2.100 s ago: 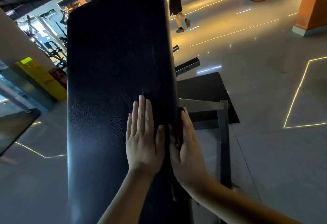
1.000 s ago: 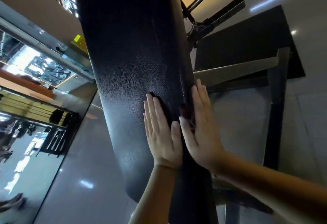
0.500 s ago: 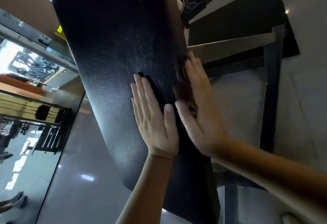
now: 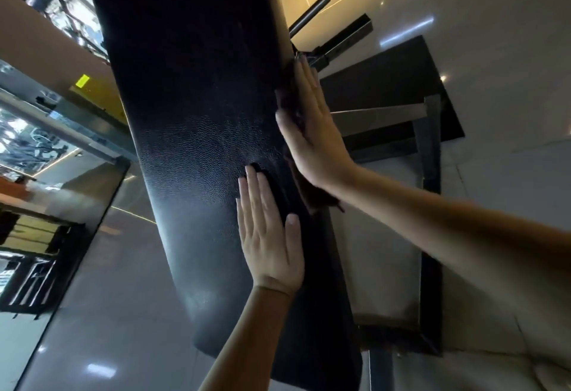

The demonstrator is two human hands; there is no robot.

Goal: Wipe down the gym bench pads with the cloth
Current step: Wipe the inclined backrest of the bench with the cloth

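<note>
I see the cloth [image 4: 287, 97] at one o'clock, pressed against the pad's [image 4: 197, 112] right edge by the right hand [image 4: 312, 131], fingers straight. The left hand [image 4: 268, 236] lies flat at six o'clock, holding nothing. The edge is perhaps half wiped, and its far end is left.

Bare left hand [image 4: 269, 247], bare right hand [image 4: 312, 139]

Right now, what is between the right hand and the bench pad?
A dark cloth, pressed by the flat right hand against the bench pad's side, in the head view.
</note>
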